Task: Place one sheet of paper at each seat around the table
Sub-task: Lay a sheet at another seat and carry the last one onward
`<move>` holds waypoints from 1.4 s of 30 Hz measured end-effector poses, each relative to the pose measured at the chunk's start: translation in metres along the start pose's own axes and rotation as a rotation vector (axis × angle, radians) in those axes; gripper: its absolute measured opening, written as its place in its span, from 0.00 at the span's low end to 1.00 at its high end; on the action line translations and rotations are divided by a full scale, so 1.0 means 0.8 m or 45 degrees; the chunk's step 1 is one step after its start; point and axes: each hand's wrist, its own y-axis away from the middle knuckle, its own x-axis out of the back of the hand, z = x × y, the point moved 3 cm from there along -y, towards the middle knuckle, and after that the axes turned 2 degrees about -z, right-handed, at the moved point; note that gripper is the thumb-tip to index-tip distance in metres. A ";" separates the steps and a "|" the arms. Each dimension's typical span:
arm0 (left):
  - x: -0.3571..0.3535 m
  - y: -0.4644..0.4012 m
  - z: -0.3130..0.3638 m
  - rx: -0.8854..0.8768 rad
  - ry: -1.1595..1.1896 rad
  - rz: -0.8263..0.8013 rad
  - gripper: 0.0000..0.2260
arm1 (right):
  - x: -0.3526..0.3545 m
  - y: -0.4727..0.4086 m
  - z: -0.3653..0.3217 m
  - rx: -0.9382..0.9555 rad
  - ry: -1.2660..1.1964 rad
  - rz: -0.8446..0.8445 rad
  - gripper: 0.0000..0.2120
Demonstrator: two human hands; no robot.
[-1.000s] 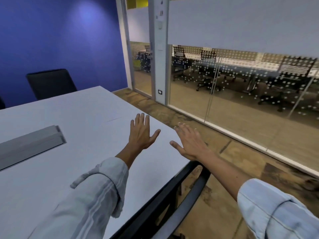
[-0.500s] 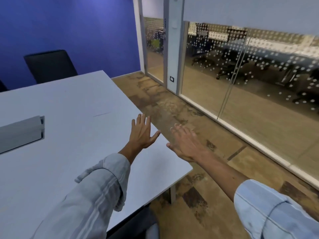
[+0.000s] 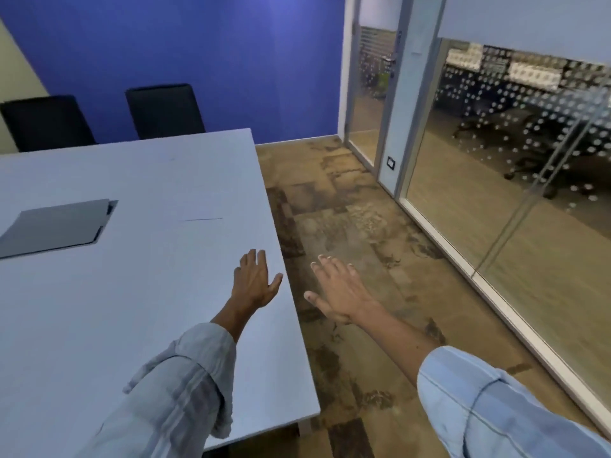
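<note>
Bare table (image 3: 139,292) surface lies around the flat grey panel (image 3: 56,228). Two black chairs (image 3: 163,110) line its far edge. Open carpet (image 3: 357,233) runs between the table's right edge and the glass wall (image 3: 515,180).

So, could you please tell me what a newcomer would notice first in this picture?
Two bare hands with spread fingers fill the foreground: the left hand over the large white table's right edge, the right hand above the brown patterned carpet. Two black chairs stand against the deep blue wall.

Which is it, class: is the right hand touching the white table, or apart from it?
Apart. The head view shows the right hand over carpet, floor visible between it and the white table edge.
</note>
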 end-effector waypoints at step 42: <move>-0.108 -0.623 -0.352 1.653 0.951 0.262 0.32 | -0.164 -1.057 -0.068 0.930 0.130 -0.569 0.30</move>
